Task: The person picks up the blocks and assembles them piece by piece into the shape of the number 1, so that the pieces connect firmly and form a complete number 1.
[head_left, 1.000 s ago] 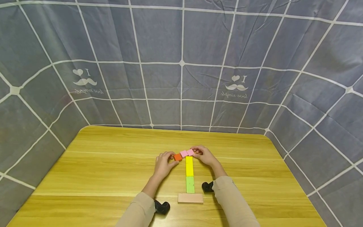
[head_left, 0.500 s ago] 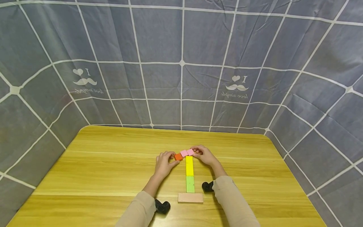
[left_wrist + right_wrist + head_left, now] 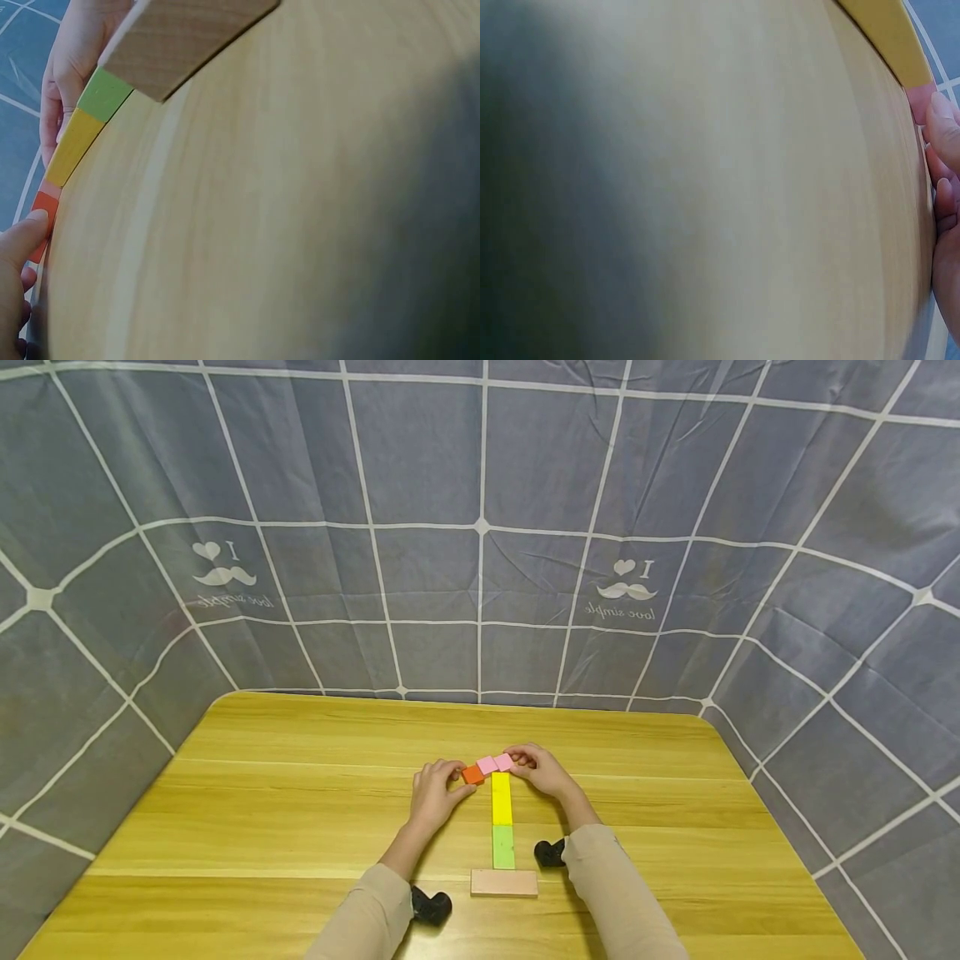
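Note:
Between the thumb and fingers of my left hand (image 3: 432, 795) is an orange square block (image 3: 472, 775), pinched at its left side. Its right side meets a pink square block (image 3: 487, 766), with a second pink block (image 3: 503, 762) slightly skewed beside it. The thumb and fingers of my right hand (image 3: 542, 772) hold that second pink block; the right wrist view shows the thumb on the pink block (image 3: 921, 101). Below the pink pair, a yellow block (image 3: 501, 798) and a light green block (image 3: 503, 847) lie end to end, down to a crosswise pale wooden block (image 3: 504, 883).
The blocks lie on a wood-grain table (image 3: 300, 835). A black device sits at each wrist, one by the left sleeve (image 3: 431, 907) and one by the right sleeve (image 3: 622, 893). A grey checked curtain (image 3: 420, 577) surrounds the table's back and sides.
The orange block has slid slightly right and up, against the left pink block, with my left hand following a little. My right hand has stayed in place.

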A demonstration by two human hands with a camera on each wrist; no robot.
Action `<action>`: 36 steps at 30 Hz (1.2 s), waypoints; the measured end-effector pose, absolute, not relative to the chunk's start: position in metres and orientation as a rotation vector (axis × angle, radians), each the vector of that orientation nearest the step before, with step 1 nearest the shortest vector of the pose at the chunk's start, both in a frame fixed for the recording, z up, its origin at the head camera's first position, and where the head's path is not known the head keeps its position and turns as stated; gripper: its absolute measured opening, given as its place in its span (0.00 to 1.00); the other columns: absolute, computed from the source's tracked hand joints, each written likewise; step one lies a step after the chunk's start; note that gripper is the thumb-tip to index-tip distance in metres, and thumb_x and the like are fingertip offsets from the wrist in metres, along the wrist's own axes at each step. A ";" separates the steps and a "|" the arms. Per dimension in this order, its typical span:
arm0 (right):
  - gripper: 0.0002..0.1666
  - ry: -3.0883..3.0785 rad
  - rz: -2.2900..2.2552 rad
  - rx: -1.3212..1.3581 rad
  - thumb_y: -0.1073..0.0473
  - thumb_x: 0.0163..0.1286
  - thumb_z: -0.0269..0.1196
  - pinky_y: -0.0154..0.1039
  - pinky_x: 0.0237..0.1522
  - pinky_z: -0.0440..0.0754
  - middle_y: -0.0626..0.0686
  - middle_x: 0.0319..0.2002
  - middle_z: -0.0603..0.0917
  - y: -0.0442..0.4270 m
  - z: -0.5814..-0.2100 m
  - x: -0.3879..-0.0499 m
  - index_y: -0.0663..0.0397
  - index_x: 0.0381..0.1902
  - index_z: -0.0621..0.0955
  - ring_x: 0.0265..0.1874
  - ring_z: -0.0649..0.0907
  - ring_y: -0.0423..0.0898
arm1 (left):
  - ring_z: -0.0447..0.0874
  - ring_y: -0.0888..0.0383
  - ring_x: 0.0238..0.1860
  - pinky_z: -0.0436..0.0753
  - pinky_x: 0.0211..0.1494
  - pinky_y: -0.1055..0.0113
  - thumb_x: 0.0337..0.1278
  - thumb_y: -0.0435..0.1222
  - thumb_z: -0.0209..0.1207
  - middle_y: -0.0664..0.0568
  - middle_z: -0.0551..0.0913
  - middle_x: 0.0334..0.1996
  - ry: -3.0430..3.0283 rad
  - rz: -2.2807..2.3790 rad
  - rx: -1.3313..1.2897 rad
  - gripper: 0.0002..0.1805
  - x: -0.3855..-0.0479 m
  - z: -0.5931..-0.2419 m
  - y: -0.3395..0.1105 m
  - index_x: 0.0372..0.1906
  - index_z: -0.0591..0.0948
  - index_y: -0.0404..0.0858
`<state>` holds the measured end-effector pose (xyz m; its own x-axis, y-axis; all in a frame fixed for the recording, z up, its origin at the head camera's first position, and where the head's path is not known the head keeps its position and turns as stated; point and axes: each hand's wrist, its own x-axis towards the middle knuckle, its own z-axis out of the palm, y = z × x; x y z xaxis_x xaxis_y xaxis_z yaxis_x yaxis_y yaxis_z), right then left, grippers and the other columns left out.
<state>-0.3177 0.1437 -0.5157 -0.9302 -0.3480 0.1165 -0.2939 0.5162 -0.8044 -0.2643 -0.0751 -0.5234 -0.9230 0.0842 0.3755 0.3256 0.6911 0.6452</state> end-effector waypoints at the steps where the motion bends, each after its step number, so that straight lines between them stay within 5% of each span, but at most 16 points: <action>1: 0.16 2.682 -1.409 -0.569 0.67 0.61 0.60 0.33 0.37 0.70 0.53 0.36 0.76 0.144 -0.515 -0.317 0.63 0.48 0.78 0.34 0.73 0.43 | 0.64 0.58 0.30 0.61 0.38 0.63 0.42 0.44 0.68 0.55 0.75 0.27 -2.586 -1.071 -0.323 0.17 -0.264 -0.524 -0.075 0.38 0.81 0.40; 31: 0.18 2.637 -1.453 -0.635 0.68 0.62 0.59 0.33 0.38 0.70 0.60 0.40 0.76 0.148 -0.513 -0.315 0.69 0.51 0.75 0.36 0.73 0.48 | 0.67 0.57 0.31 0.63 0.41 0.60 0.39 0.43 0.70 0.54 0.77 0.28 -2.536 -1.076 -0.345 0.22 -0.263 -0.526 -0.072 0.42 0.81 0.40; 36: 0.20 2.588 -1.521 -0.616 0.72 0.62 0.58 0.37 0.40 0.69 0.68 0.43 0.75 0.145 -0.499 -0.305 0.74 0.52 0.72 0.39 0.73 0.57 | 0.67 0.56 0.31 0.63 0.43 0.58 0.40 0.43 0.69 0.52 0.77 0.29 -2.513 -1.167 -0.354 0.24 -0.260 -0.523 -0.073 0.45 0.80 0.38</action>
<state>-0.3054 0.1446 -0.4991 -0.9164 -0.3770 0.1345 -0.3010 0.4272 -0.8526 -0.2602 -0.0732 -0.5230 -0.9089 0.0787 0.4096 0.3638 0.6300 0.6861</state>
